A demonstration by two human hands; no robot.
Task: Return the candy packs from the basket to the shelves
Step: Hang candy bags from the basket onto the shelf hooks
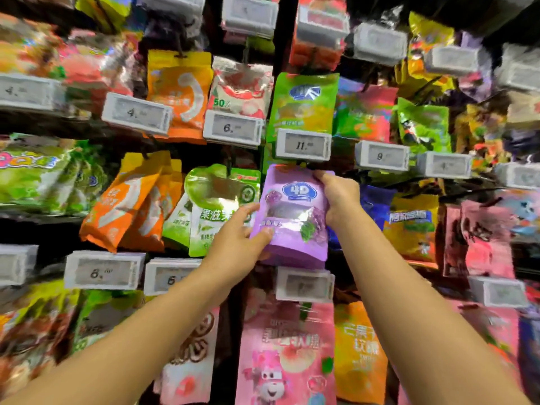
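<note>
A purple candy pack [295,211] with a blue "4D" badge is held up against the hanging display, just under the "11." price tag [304,145]. My left hand [238,238] grips its lower left corner, thumb on the front. My right hand [340,198] grips its upper right edge, fingers curled round the top. The pack's top sits at the peg below the green 4D pack [304,103]. The basket is not in view.
Rows of candy packs hang on pegs with white price tags: a green pack [216,206] and orange packs [131,200] to the left, a yellow pack [412,226] to the right, pink packs [286,352] below.
</note>
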